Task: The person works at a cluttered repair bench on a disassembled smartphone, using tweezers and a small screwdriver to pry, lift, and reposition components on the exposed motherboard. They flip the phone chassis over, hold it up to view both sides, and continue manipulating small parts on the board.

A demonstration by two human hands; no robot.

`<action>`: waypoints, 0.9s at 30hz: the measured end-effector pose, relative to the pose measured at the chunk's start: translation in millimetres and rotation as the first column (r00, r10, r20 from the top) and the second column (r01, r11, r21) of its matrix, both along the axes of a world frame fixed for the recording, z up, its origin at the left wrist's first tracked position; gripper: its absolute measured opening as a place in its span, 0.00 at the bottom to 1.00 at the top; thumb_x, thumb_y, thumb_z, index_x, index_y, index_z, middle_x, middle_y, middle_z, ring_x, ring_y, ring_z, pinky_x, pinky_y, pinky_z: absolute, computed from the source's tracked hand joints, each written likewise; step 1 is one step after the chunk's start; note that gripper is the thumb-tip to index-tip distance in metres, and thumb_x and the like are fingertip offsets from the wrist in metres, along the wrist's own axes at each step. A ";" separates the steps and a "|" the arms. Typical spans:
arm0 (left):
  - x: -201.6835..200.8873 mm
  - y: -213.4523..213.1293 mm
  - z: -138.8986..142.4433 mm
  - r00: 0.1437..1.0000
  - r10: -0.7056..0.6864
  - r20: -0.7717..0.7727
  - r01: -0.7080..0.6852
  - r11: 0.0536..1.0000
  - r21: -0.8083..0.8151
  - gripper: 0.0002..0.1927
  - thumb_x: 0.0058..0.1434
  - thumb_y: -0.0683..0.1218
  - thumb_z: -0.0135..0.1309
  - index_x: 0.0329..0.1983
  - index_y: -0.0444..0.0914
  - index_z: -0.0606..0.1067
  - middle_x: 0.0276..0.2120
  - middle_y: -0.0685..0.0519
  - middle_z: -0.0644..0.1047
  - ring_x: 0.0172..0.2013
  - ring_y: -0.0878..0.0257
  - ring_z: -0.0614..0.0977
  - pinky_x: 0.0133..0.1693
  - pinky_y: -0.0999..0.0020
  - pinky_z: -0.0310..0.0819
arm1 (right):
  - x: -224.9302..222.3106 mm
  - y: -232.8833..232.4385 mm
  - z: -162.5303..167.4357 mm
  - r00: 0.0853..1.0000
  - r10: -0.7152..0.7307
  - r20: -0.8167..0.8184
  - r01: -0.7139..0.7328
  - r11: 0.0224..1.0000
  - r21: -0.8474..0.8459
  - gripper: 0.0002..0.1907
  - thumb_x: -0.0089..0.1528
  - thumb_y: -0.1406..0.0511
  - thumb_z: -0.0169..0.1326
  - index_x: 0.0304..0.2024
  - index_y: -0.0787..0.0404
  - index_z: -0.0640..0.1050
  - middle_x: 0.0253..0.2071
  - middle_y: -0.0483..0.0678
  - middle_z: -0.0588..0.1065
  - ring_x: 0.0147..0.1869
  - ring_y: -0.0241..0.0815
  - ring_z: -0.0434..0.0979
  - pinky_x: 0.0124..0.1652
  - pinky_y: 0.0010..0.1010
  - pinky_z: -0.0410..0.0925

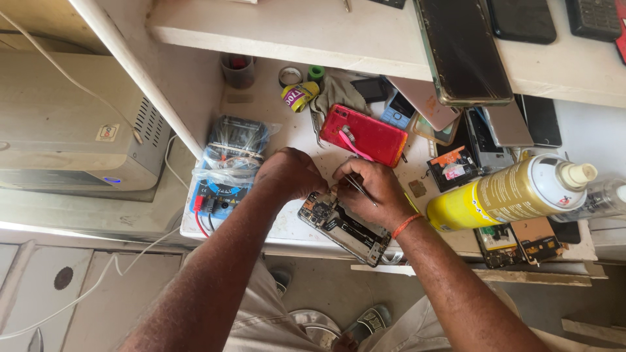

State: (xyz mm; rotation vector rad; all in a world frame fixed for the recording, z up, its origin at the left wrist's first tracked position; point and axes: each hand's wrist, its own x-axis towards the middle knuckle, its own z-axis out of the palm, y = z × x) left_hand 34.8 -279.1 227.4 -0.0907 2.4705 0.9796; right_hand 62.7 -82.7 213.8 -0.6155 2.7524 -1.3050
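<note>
An opened phone point(345, 228) with its back cover off lies tilted at the front edge of the white workbench point(293, 130), its circuit board showing. My left hand point(290, 173) presses on its upper left corner, fingers curled. My right hand point(372, 192), with an orange thread at the wrist, grips thin metal tweezers point(358, 187) whose tips point toward the upper part of the phone. What the tips touch is hidden by my fingers.
A red phone point(365, 133) with a pink brush lies behind my hands. A blue multimeter in plastic wrap point(225, 166) sits left. A yellow spray can point(505, 192) lies right beside phone parts. Tape rolls, a cup and more phones stand behind; a shelf point(326, 32) overhangs.
</note>
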 end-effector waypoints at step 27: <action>60.2 -21.0 70.1 0.999 -0.025 -0.036 0.025 1.000 0.010 0.14 0.40 0.50 0.73 0.28 0.44 0.83 0.29 0.57 0.85 0.32 0.68 0.86 0.43 0.68 0.81 | 59.8 -19.6 75.6 0.999 0.025 0.023 -0.025 1.000 -0.005 0.06 0.56 0.71 0.61 0.36 0.63 0.79 0.29 0.46 0.81 0.34 0.33 0.83 0.37 0.28 0.75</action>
